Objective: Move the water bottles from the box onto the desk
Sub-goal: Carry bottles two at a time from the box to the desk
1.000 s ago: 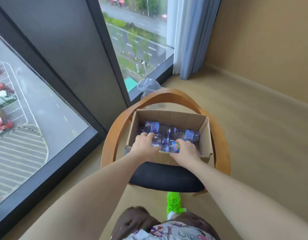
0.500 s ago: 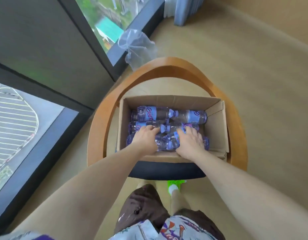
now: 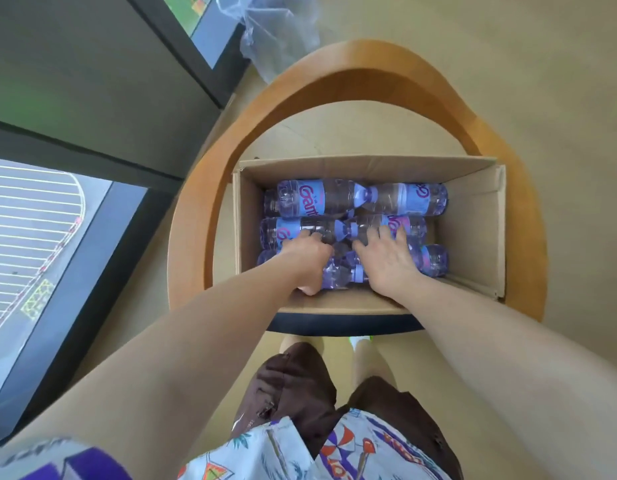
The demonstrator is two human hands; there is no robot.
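Seen from above, a cardboard box point(image 3: 473, 237) rests on a round wooden chair point(image 3: 203, 216). Plastic water bottles point(image 3: 338, 199) lie on their sides inside it, packed in rows. Both hands reach in, apart: the left hand point(image 3: 308, 259) curls around a near bottle, and the right hand point(image 3: 390, 259) lies spread over another, its grip unclear. The smooth, tightly packed bottles could slip or snag when lifted. The box could shift on the seat. No desk is visible.

A wooden armchair point(image 3: 352, 74) with a dark seat cushion point(image 3: 345, 328) stands on beige floor point(image 3: 507, 46); crumpled clear plastic bag point(image 3: 275, 32) beside the window point(image 3: 36, 237).
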